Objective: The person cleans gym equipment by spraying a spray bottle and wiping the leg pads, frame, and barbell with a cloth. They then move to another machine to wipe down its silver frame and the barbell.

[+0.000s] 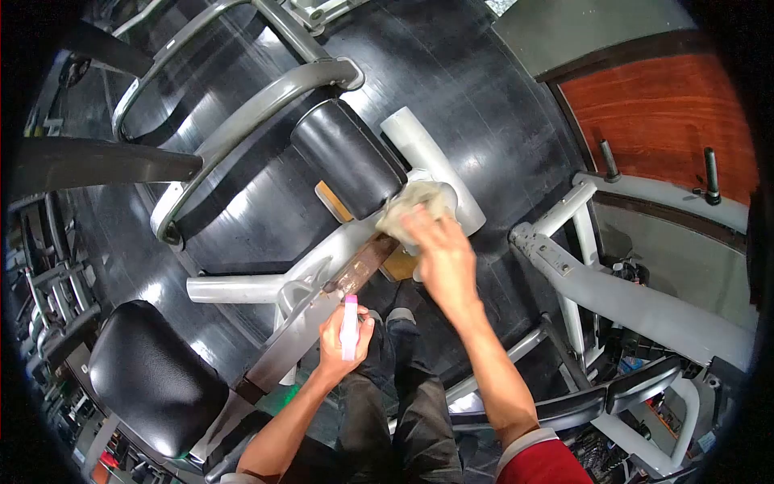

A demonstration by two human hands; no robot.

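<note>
Right grip [442,258]: fingers part-extended over bunched cloth [415,211], closure unclear | cloth: at beam [302,323] far end, beside black roller pad [351,157]; blurred, no clear long axis | left grip [343,347]: closed round bottle [349,335], long axis fore-aft, pink top away from wearer.

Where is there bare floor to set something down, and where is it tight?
Bare floor shows between the pale tube and wood panel, and between the curved frame and black roller. It's crowded where the right hand, cloth and brown beam meet.
</note>
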